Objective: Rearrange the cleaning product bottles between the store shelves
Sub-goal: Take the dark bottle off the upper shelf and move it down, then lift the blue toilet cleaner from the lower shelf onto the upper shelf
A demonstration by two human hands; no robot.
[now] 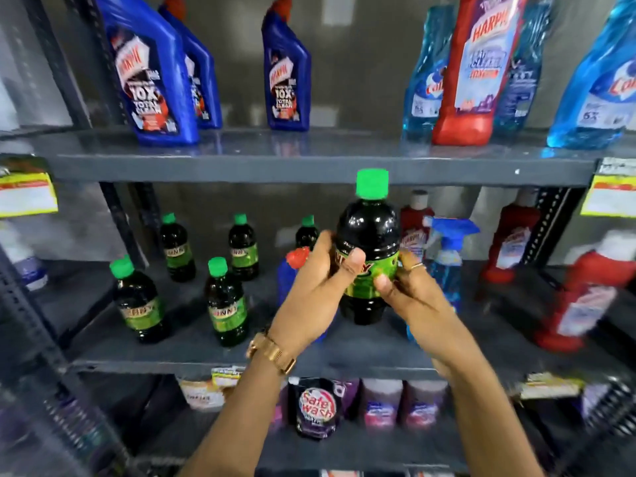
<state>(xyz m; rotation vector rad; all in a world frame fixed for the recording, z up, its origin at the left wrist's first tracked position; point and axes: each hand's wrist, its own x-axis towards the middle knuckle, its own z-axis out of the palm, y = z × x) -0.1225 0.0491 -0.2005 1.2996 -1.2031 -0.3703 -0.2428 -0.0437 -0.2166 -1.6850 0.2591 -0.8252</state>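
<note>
Both forearms reach up and forward from below, meeting in front of the middle shelf (241, 364). The left hand (318, 287), a gold watch (272, 352) on its wrist, wraps the dark bottle (370, 242) from the left, thumb laid across the green label. The right hand (413, 297) grips the bottle's other side, thumb pressed on the label, a ring on one finger. The bottle stands upright, held in the air just above the middle shelf, its green cap (372, 182) level with the front edge of the upper shelf (309, 168). Five smaller bottles (225, 301) of the same kind stand on the middle shelf to the left.
</note>
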